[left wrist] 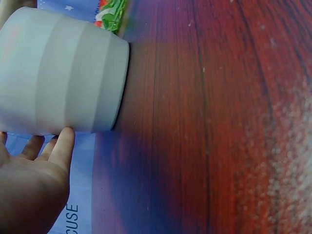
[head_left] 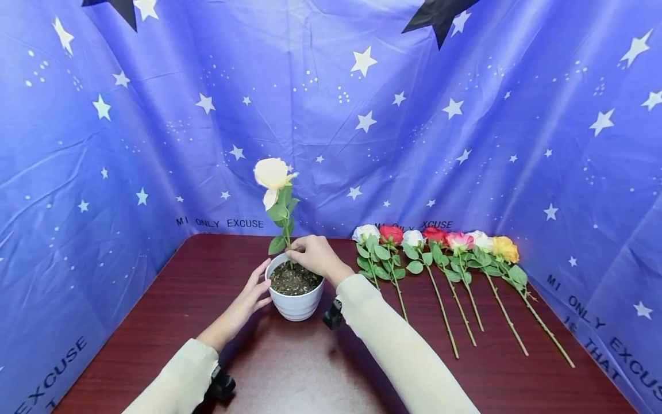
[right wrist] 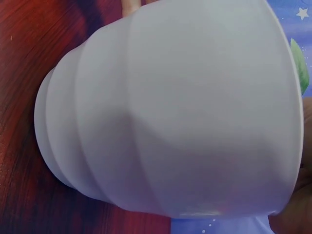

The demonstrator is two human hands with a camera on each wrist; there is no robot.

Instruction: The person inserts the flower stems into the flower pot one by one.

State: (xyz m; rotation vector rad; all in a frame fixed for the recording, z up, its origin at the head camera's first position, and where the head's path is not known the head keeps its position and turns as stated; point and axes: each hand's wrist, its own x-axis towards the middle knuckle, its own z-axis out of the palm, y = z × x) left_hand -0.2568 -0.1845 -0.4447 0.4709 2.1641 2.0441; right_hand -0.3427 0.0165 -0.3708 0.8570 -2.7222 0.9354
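A white ribbed pot filled with dark soil stands on the table. One pale cream rose with green leaves rises upright from the soil. My right hand pinches its stem low down, just above the pot's rim. My left hand rests its spread fingers against the pot's left side. In the left wrist view those fingers touch the wall of the pot. The pot fills most of the right wrist view, where the right hand shows only partly at the edge.
On the right of the dark red table several roses lie side by side: white, red, pink and yellow-orange, stems toward the front. A blue curtain with stars hangs around the table's back and sides.
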